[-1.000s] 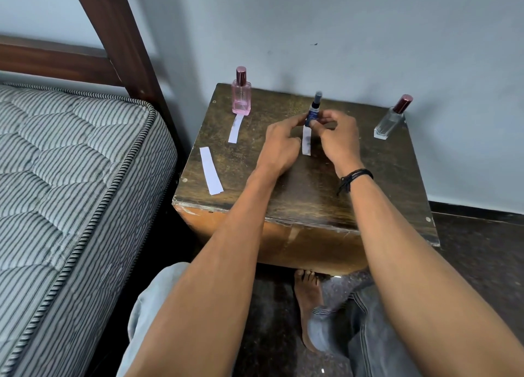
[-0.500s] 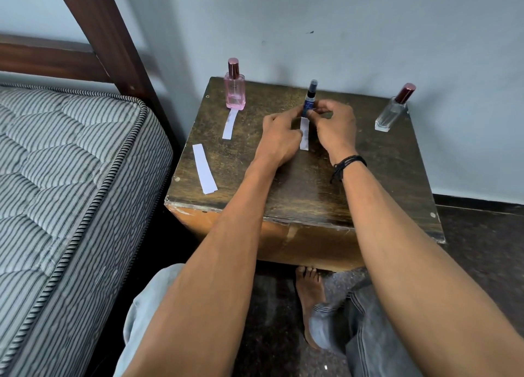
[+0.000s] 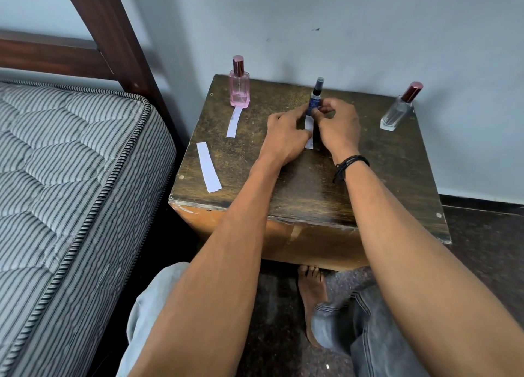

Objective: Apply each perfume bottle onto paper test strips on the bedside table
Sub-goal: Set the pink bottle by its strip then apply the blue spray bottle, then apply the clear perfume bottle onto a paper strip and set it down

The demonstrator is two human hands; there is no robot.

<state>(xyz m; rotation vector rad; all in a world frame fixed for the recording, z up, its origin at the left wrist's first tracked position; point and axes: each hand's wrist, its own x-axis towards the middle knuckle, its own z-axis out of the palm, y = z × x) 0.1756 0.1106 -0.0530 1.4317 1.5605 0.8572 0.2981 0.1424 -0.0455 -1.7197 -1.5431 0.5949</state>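
At the middle of the bedside table (image 3: 283, 184), I note the blue bottle (image 3: 315, 100) upright, held by the right hand (image 3: 338, 127), fingers curled round its body. Its paper strip (image 3: 309, 142) runs lengthwise from the bottle's base towards me, beside the left hand (image 3: 285, 138); whether those fingers press or pinch it, I cannot tell.

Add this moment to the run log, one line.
right hand grips blue bottle | left hand touches middle strip | pink bottle capped behind rear strip | clear bottle capped | spare strip near left edge
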